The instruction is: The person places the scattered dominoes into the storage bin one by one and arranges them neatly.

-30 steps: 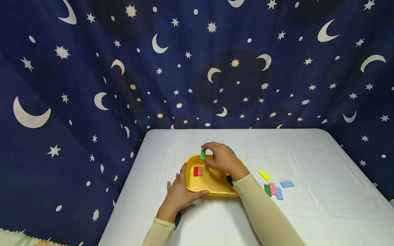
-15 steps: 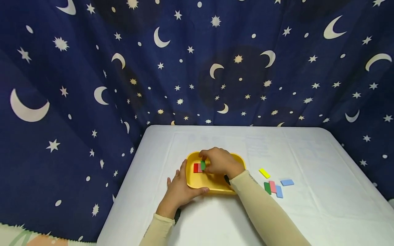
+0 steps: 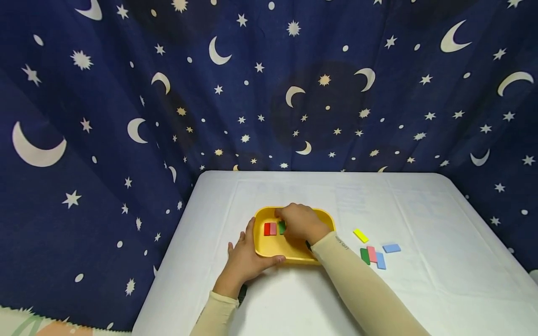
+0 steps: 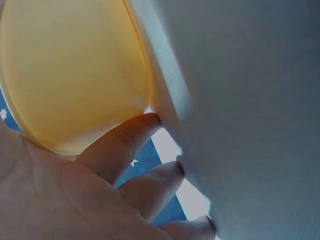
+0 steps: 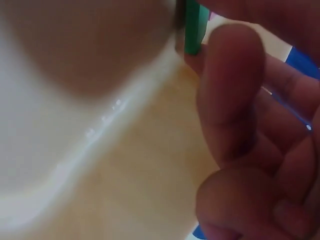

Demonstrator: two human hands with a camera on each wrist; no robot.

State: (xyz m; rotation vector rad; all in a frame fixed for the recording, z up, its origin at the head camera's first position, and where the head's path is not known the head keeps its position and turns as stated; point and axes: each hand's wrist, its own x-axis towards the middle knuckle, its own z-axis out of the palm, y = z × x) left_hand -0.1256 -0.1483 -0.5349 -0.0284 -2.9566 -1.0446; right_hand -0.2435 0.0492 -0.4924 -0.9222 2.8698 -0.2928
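Note:
My right hand [image 3: 303,223] reaches into a yellow plastic tray [image 3: 262,250] and pinches a small green domino block [image 3: 282,227]. In the right wrist view that green block [image 5: 194,27] stands upright at the fingertips, partly hidden by the hand. Just left of it, across a narrow gap, a red block [image 3: 267,229] and a pink block [image 3: 273,228] lie side by side on the tray floor. My left hand [image 3: 245,262] holds the tray's near left corner, thumb along the front rim. In the left wrist view its spread fingertips [image 4: 151,120] meet the white tabletop beside the tray wall.
Right of the tray on the white table [image 3: 420,289] lie a yellow block [image 3: 360,235], a dark green block [image 3: 365,256], a pink block [image 3: 371,254] and two blue ones, the farther blue block [image 3: 392,248] apart. A dark blue star-patterned curtain [image 3: 269,102] hangs behind.
My right hand has lowered the green block into the tray, beside the pink one, then shifted slightly right, opening a gap. The left hand keeps its hold; the head view has tilted slightly.

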